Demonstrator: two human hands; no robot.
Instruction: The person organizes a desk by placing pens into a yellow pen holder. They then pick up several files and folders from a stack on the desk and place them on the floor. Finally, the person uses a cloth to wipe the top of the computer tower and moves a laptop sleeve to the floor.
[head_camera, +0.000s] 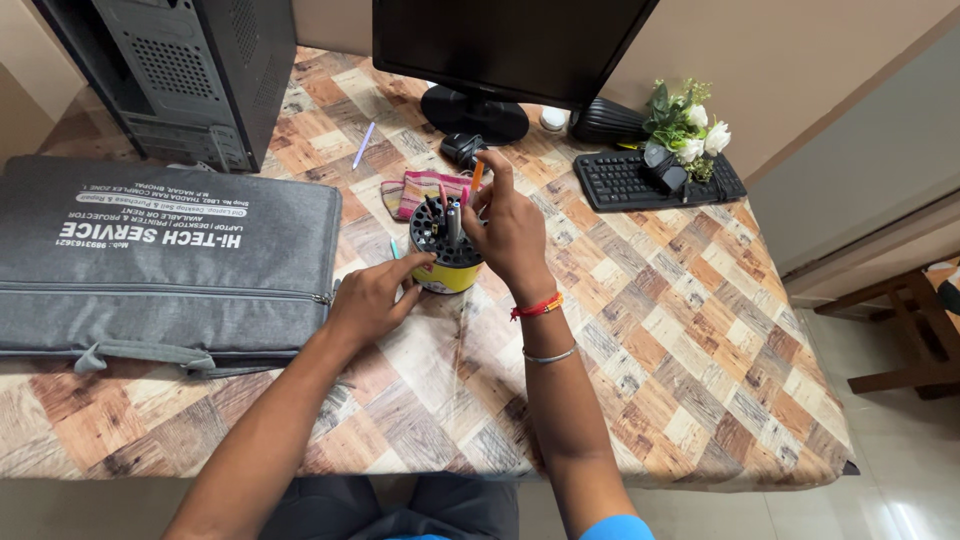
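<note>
Head view: the left hand (372, 297) wraps its fingers on the pen holder (446, 247) mid-table, steadying its side at 8 o'clock. The right hand (510, 228) pinches an orange pen (477, 177) above the holder at 1 o'clock; a grey bag (160, 265) lies at 9 o'clock.

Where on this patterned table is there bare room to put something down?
The widest bare patch lies right of the right hand, between the keyboard and the table near edge. Another runs along the near edge below the grey bag. It is crowded around the pen holder, which the left hand steadies, and by the monitor stand.
</note>
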